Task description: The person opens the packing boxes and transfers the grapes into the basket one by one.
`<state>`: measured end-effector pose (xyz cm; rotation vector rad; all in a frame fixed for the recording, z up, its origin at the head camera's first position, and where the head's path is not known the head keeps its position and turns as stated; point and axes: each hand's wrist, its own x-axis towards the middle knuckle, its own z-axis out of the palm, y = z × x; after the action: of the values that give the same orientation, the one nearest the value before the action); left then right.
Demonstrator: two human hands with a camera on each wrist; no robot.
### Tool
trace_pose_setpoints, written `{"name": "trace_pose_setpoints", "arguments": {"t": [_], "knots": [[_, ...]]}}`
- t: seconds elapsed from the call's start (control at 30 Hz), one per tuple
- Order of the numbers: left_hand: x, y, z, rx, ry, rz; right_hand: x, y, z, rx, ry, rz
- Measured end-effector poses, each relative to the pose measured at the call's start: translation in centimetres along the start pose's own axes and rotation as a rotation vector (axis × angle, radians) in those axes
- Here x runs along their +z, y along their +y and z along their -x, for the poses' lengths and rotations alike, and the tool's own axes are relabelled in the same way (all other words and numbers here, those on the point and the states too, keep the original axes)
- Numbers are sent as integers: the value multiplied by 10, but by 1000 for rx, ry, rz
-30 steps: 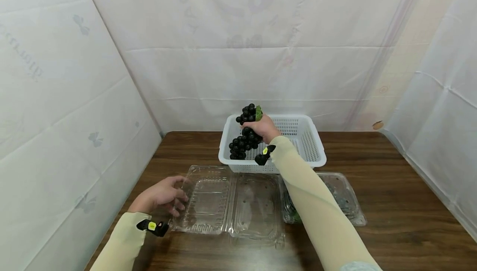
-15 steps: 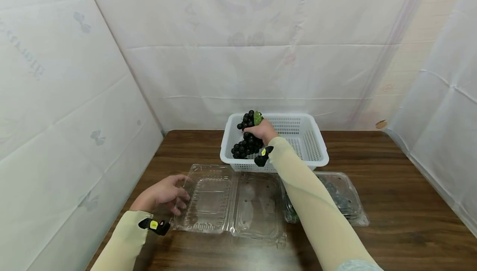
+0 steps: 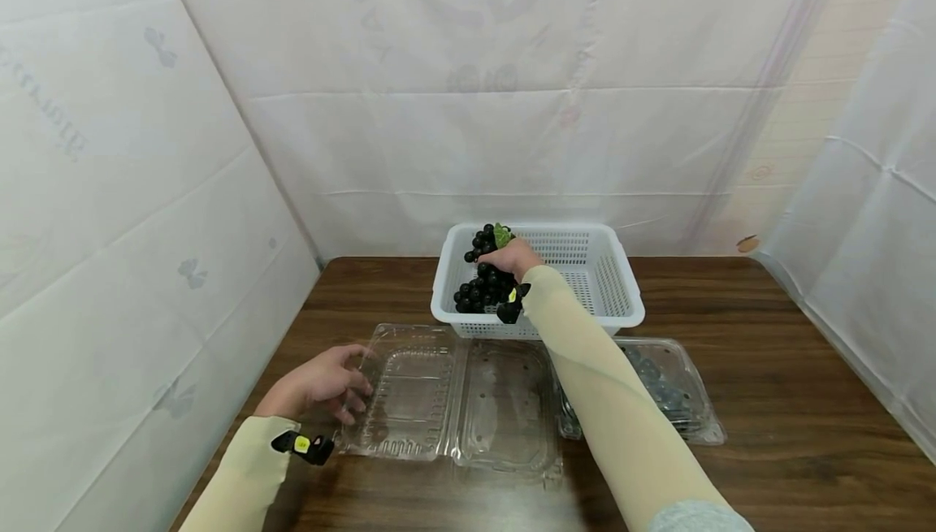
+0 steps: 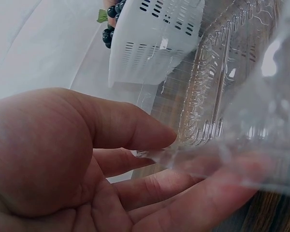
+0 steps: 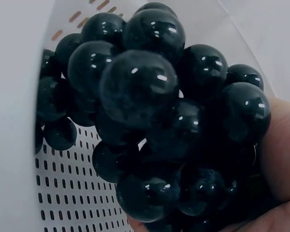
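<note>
Inside basket (image 3: 614, 284), room rightward, right grip (image 3: 516, 257) round grapes (image 3: 477, 297); left grip (image 3: 329, 386) round container (image 3: 420, 394) edge.

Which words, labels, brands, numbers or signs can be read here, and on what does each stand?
No text can be read with certainty.
Left wall sheet: faint lettering, too blurred.
Back wall sheet: faint letters, too pale.
Yellow labels on the wrist devices: marks too small.
Open container, closed container and white basket: none seen.
</note>
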<state>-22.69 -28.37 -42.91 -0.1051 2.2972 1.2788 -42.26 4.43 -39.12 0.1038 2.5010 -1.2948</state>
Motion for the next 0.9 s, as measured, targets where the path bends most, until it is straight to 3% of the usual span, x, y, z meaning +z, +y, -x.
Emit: {"name": "trace_pose_setpoints", "arguments": {"t": [0.23,0.9], "knots": [[0,1,1,-6,5,8,2,1,3,-19,14,59],[2,2,2,16,4,-5,-9,5,-5,-21,-107,242]]}}
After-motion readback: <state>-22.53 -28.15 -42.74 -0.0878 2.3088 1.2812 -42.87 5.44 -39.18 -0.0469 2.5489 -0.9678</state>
